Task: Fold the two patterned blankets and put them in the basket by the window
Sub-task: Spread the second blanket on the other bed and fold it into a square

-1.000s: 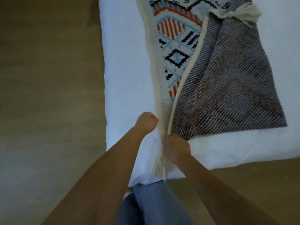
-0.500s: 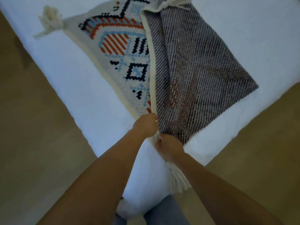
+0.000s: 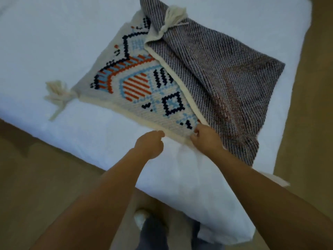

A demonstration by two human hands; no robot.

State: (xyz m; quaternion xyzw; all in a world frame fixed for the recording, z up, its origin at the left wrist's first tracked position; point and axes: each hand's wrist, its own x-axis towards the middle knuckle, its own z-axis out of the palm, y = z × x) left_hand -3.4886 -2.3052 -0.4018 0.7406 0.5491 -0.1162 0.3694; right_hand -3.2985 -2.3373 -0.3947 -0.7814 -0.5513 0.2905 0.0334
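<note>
blanket (image 3: pixel 180 78) half folded on the bed (image 3: pixel 54 42), no basket or second blanket in view.
right hand (image 3: pixel 207 139) pinched its near edge; left hand (image 3: pixel 150 145) curled beside the hem, hold unclear. folding unfinished, second blanket and basket likely remained.

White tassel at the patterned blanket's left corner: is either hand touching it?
No. The white tassel lies apart on the white bed, away from both hands.
</note>
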